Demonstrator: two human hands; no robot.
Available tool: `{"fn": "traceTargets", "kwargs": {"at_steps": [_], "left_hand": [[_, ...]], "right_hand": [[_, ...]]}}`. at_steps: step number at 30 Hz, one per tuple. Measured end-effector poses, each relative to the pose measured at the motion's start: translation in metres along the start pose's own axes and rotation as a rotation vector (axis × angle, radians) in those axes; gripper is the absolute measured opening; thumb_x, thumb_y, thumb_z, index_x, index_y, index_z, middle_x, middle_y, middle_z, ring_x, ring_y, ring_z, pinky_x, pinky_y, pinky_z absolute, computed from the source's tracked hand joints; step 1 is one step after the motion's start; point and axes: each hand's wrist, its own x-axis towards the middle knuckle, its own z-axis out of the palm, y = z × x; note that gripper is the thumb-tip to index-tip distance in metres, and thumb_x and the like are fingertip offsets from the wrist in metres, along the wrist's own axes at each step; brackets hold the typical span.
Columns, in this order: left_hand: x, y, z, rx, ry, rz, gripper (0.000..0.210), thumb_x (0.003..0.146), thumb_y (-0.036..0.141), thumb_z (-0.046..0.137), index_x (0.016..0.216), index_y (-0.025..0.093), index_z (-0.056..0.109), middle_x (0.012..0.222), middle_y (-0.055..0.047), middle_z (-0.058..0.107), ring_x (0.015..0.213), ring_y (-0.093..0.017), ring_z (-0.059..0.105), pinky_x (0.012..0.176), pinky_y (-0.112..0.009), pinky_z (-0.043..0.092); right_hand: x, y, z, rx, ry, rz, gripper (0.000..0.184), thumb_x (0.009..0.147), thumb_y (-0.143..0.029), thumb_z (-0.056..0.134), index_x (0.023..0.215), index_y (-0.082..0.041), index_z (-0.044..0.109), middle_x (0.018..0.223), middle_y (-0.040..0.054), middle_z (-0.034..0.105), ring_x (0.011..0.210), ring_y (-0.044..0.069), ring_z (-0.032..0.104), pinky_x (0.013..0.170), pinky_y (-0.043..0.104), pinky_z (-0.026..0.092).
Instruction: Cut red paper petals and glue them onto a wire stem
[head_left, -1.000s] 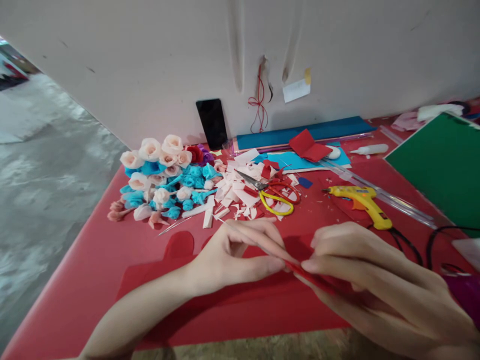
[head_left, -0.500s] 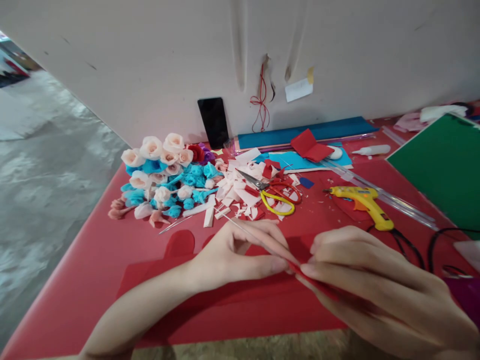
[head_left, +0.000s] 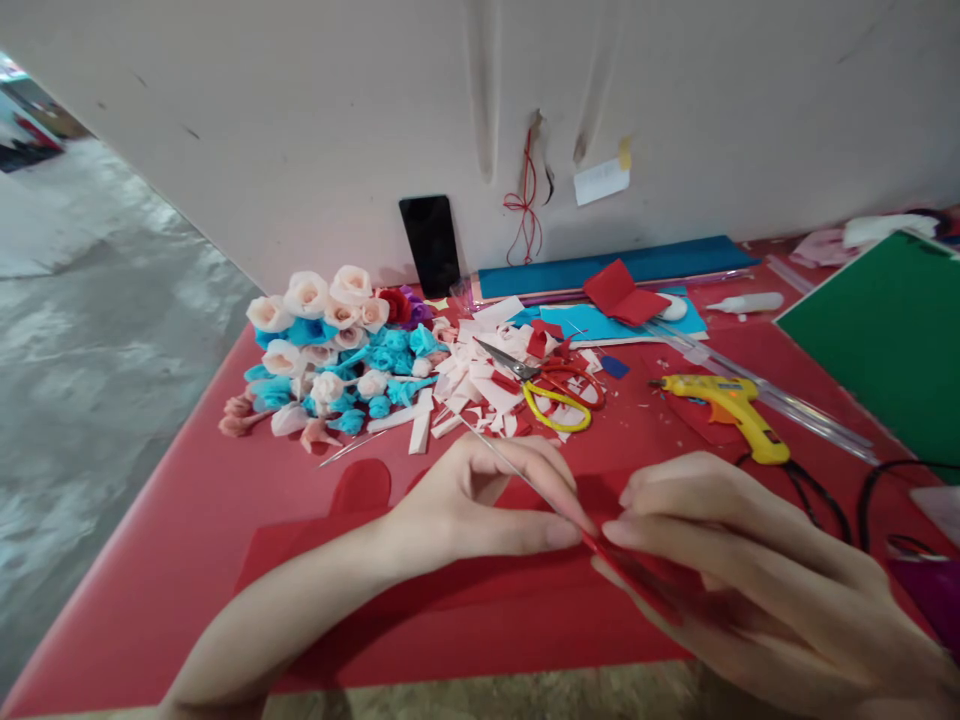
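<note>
My left hand [head_left: 476, 510] is closed, thumb against fingers, around a thin straight rod [head_left: 510, 466] that slants up to the left. At the rod's lower end is a narrow red crepe paper piece [head_left: 646, 588]. My right hand [head_left: 757, 565] pinches this piece between thumb and fingers, and part of it is hidden by them. Both hands hover close together over a long red paper sheet [head_left: 315, 545] near the table's front. A rounded red paper petal [head_left: 361, 487] lies just beyond the sheet, left of my left wrist.
Paper flowers [head_left: 330, 350] crowd the back left, beside paper scraps [head_left: 472, 375] and yellow-and-red-handled scissors [head_left: 555, 400]. A yellow glue gun [head_left: 724, 400] lies right, its cable trailing. A phone [head_left: 430, 245] leans on the wall; a green board [head_left: 885, 340] stands far right.
My right fingers have shifted slightly along the red paper piece, whose lower part now shows more and tilts downward. My left hand keeps its grip on the rod almost unmoved.
</note>
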Motion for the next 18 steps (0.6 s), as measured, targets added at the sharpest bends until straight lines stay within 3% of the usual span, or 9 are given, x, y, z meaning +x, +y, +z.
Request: {"fn": "traceTargets", "kwargs": {"at_steps": [18], "left_hand": [[0.0017,-0.001,0.0018,-0.019,0.029,-0.056,0.004,0.072,0.016,0.068,0.074,0.019,0.07,0.07,0.0,0.057,0.073,-0.01,0.05,0.076,-0.026,0.037]], "right_hand": [[-0.0006,0.0014,0.0053,-0.078,0.051,-0.06,0.01,0.076,-0.009,0.063,0.077,-0.018,0.067,0.066,-0.0004,0.066,0.063,0.011,0.062,0.053,0.019,0.055]]}}
